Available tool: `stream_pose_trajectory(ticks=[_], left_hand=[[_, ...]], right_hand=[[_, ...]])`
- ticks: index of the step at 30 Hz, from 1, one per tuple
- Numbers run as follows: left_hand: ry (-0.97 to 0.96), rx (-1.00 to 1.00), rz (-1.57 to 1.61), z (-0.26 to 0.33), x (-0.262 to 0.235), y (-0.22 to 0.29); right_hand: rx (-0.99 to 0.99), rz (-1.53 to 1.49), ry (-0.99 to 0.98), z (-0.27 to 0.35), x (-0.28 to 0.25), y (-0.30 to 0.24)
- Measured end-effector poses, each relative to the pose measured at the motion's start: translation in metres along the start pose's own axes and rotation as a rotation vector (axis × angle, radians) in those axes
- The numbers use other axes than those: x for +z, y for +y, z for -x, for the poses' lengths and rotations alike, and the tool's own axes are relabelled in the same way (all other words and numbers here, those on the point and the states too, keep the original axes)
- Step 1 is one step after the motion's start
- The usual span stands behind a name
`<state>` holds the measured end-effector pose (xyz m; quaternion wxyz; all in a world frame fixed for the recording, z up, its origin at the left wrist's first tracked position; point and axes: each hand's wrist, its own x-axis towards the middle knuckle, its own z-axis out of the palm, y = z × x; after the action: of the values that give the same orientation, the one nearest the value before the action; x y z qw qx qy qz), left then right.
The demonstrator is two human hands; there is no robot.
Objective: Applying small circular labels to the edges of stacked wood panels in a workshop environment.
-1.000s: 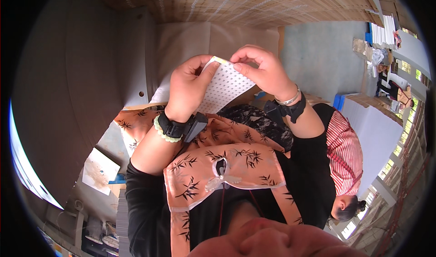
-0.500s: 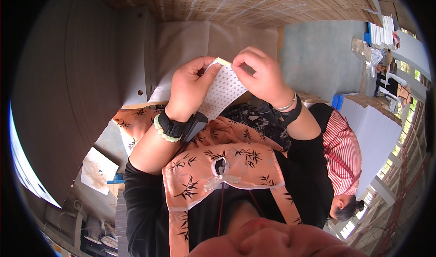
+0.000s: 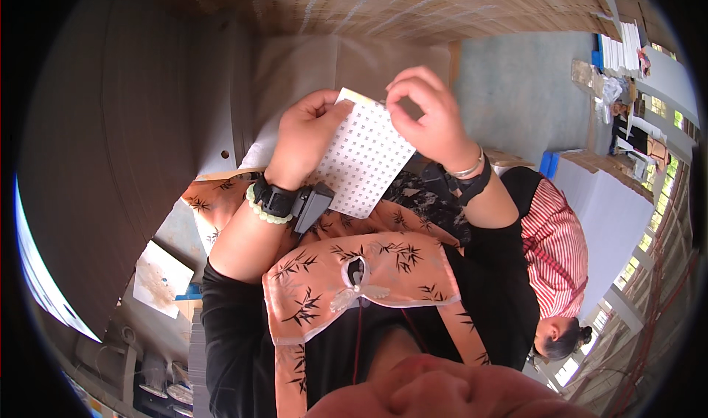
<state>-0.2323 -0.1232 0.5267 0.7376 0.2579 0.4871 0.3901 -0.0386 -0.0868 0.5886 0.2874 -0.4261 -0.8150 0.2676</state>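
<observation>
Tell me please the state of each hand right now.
Left hand: closed, holding the patterned white paper.
Right hand: curled at the paper's edge; whether it grips anything cannot be told.

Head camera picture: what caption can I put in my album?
Left hand holding a white patterned sheet, right hand by its top edge, in front of an orange apron.

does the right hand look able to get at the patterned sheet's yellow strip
Probably yes: the right hand is by the right end of the yellow strip, with nothing visible between, and the left hand holds the patterned sheet.
</observation>
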Motion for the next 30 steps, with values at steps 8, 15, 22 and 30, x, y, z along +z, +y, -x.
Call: stream_pose_trajectory(ticks=[8, 15, 22, 30], left_hand=[[-0.008, 0.01, -0.011, 0.0, 0.024, 0.006], [-0.004, -0.002, -0.016, -0.002, 0.042, 0.015], [-0.017, -0.002, -0.037, -0.007, 0.044, 0.013], [-0.045, -0.002, -0.041, -0.01, 0.038, 0.006]], right_hand=[[0.153, 0.162, 0.483, -0.033, -0.116, 0.117], [0.134, 0.507, 0.485, -0.043, -0.144, 0.155], [0.029, 0.645, 0.491, -0.044, -0.148, 0.175], [-0.036, 0.72, 0.551, -0.047, -0.136, 0.181]])
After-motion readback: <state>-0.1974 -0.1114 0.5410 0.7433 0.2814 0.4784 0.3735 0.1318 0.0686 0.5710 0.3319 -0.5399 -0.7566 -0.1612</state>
